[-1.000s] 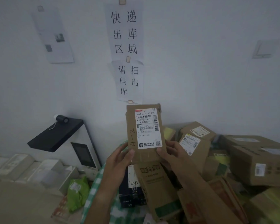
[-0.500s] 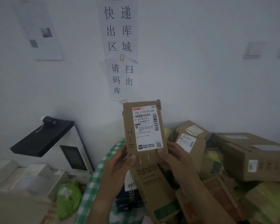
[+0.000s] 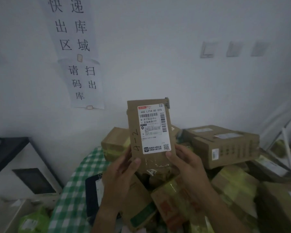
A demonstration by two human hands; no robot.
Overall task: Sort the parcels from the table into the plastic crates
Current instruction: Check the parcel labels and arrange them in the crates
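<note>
Here the small cardboard parcel (image 3: 149,132) stands upright in the air, held up before the white wall (image 3: 208,91), above the heap of boxes on the desk. Its white shipping label (image 3: 154,129) faces the camera, with barcodes, the printed line "642 L714 00 015" and a QR code at the lower right corner. Beside the label, "4-2" is handwritten down the left strip of the cardboard. A clear tape patch crosses the bottom of the parcel, and its top right corner looks torn.

The left hand (image 3: 119,179) has its grip closed on the parcel's lower left edge, thumb pressed on the front face. The right hand (image 3: 186,167) has its grip closed on the lower right edge, thumb just under the label's corner.

Below and behind the hands lie many brown parcels in a loose pile (image 3: 183,204), some bound with yellow tape. A large carton (image 3: 225,145) sits to the right, near the wall. A dark flat packet (image 3: 93,195) lies to the left of the pile on the green checked cloth (image 3: 71,195) that covers the desk.

Further left stands a white machine with a dark screen (image 3: 34,180) and a black top. A green bag (image 3: 32,222) lies at the lower left. On the wall hang paper signs (image 3: 74,52) with large Chinese characters, and three switch plates (image 3: 233,49) sit to the right.
</note>
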